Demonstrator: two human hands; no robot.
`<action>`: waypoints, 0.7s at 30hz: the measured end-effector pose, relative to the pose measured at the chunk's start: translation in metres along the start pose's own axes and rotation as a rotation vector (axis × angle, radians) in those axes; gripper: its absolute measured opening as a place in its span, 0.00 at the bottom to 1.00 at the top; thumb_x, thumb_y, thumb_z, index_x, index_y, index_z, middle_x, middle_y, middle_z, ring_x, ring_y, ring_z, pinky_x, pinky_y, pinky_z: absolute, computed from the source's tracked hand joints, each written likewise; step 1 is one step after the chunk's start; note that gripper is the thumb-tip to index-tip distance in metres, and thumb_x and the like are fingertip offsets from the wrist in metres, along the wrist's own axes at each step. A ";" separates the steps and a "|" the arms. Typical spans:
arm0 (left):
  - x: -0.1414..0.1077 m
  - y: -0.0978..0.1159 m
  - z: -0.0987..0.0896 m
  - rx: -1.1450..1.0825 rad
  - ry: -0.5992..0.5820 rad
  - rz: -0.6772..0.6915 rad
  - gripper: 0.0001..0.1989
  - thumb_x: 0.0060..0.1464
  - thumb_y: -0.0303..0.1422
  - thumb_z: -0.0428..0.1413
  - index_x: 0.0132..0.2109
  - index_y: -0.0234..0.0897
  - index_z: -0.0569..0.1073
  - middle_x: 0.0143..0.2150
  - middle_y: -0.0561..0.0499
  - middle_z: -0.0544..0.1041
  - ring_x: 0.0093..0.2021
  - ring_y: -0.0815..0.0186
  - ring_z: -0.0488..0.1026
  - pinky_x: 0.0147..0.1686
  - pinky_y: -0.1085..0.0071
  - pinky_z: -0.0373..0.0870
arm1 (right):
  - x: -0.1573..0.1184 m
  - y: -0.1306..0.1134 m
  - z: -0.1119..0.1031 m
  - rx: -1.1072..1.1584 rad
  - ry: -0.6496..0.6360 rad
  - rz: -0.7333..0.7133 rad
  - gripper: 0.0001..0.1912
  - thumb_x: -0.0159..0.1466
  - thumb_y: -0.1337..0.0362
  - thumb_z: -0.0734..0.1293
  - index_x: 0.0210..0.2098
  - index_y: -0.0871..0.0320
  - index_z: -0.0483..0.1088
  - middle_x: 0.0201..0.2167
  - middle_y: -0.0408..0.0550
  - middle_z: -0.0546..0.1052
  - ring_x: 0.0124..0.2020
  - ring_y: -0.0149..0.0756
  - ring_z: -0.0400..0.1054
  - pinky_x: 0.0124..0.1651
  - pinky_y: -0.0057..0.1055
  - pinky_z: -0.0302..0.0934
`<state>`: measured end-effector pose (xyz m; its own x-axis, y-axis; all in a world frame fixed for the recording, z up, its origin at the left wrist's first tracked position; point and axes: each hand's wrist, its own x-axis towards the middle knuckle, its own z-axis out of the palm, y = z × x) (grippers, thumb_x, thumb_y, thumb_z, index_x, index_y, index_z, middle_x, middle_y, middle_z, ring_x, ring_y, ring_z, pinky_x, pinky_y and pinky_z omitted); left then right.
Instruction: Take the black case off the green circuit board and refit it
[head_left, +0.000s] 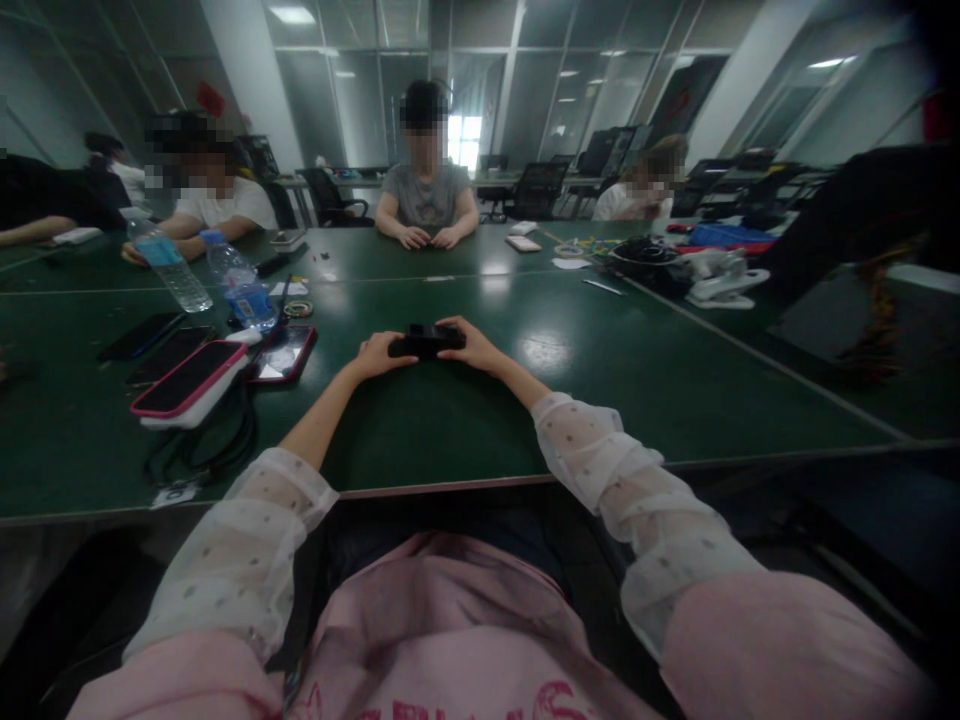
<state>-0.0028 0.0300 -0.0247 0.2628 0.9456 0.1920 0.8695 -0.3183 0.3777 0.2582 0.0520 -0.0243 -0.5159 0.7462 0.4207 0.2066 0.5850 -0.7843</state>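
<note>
A small black object (427,341) is held between my two hands over the green table (442,430), near its middle. My left hand (381,356) grips its left end, with the thumb along the near side. On the right end, my right hand (474,346) holds it with the thumb in front and the fingers behind. What the object is, I cannot make out. Both forearms reach forward over the table's front edge in sheer white sleeves.
To the left are a pink-rimmed phone (191,378), another phone (285,354), a black cable (217,440) and two bottles (247,290) (169,262). A person (427,195) sits opposite. Black and white items (720,278) lie at the right.
</note>
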 end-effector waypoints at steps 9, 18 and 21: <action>0.000 0.002 -0.002 0.002 0.000 -0.002 0.36 0.47 0.58 0.56 0.58 0.42 0.68 0.58 0.44 0.72 0.60 0.50 0.66 0.58 0.53 0.61 | 0.002 0.008 0.000 -0.005 -0.009 -0.036 0.34 0.50 0.58 0.76 0.54 0.54 0.64 0.50 0.50 0.72 0.53 0.47 0.67 0.60 0.50 0.58; -0.001 0.003 -0.002 0.001 0.004 -0.004 0.36 0.47 0.59 0.56 0.57 0.43 0.68 0.58 0.43 0.72 0.60 0.49 0.66 0.58 0.52 0.62 | 0.000 0.001 0.000 0.045 0.004 -0.004 0.34 0.50 0.58 0.76 0.53 0.56 0.65 0.49 0.51 0.72 0.51 0.46 0.68 0.59 0.50 0.60; -0.001 0.003 -0.002 0.003 -0.001 0.002 0.37 0.47 0.59 0.56 0.58 0.41 0.68 0.58 0.42 0.71 0.60 0.49 0.66 0.58 0.52 0.62 | 0.000 -0.001 0.000 0.061 0.015 0.015 0.34 0.49 0.58 0.76 0.53 0.56 0.65 0.49 0.50 0.72 0.51 0.46 0.68 0.59 0.49 0.60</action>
<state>-0.0014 0.0279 -0.0215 0.2648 0.9451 0.1915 0.8702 -0.3197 0.3749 0.2577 0.0509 -0.0237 -0.5006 0.7596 0.4152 0.1626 0.5536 -0.8168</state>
